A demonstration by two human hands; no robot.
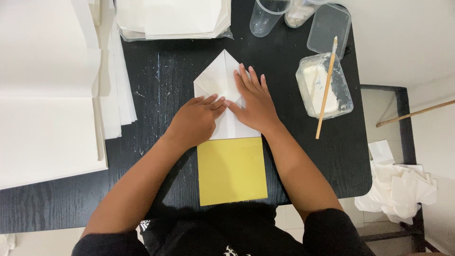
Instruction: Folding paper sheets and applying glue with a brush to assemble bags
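White folded paper (pixel 219 78) lies flat at the middle of the black surface (pixel 161 76), its top folded to a point aimed away from the person. Left hand (pixel 196 121): palm down, fingers loosely curled, fingertips pressing the sheet near its centre; nothing gripped. Right hand (pixel 253 102): flat and spread, fingers extended, palm bearing on the right half of the sheet; nothing gripped. The two hands meet at the fingertips over the centre. Yellow square sheet (pixel 232 170) sits just below the white one, touching or slightly under its lower edge, between the forearms. Right of the hands: clear tub of white paste (pixel 341 95) with a wooden stick (pixel 327 87) leaning across it; clear lid (pixel 329 29) beyond. Clear cups (pixel 266 16) at top. White paper stacks at left (pixel 47 95) and top (pixel 173 19). Crumpled white papers (pixel 403 189) on a stool, far right.
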